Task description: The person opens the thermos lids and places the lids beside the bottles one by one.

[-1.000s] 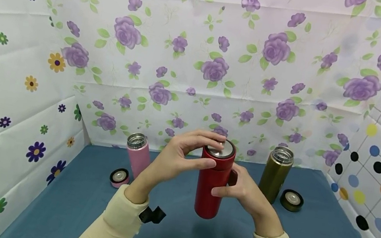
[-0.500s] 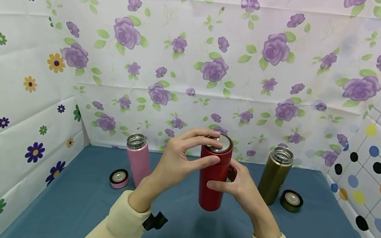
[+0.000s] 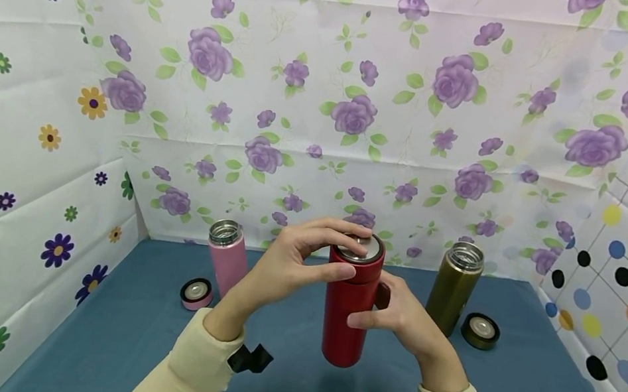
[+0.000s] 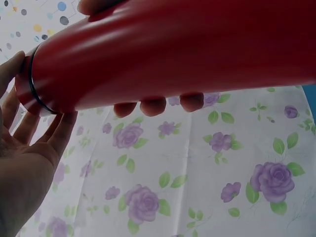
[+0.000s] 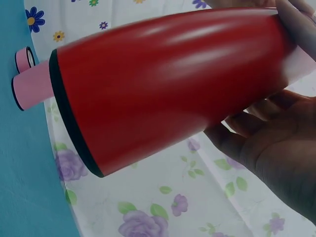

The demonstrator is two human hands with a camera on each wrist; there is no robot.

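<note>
A red thermos flask (image 3: 345, 324) is held upright above the blue tabletop, its shadow below it. My right hand (image 3: 403, 312) grips its body from the right, thumb across the near side; in the left wrist view three of its fingertips show beyond the flask. My left hand (image 3: 287, 259) holds the red lid (image 3: 366, 272) with its silver top, thumb on the near side and fingers over the far side. In the left wrist view a dark ring marks the joint between lid and body. The right wrist view shows the flask's dark base rim (image 5: 74, 116).
An uncapped pink flask (image 3: 227, 264) stands behind my left forearm, its cap (image 3: 196, 294) lying to its left. On the right stands an uncapped olive-green flask (image 3: 453, 292), its cap (image 3: 480, 330) beside it. Patterned cloth walls enclose the blue tabletop (image 3: 107, 341).
The red flask rose slightly and has come back down, both hands moving with it. My left hand shifted right, then back left. The other flasks and caps have stayed put.
</note>
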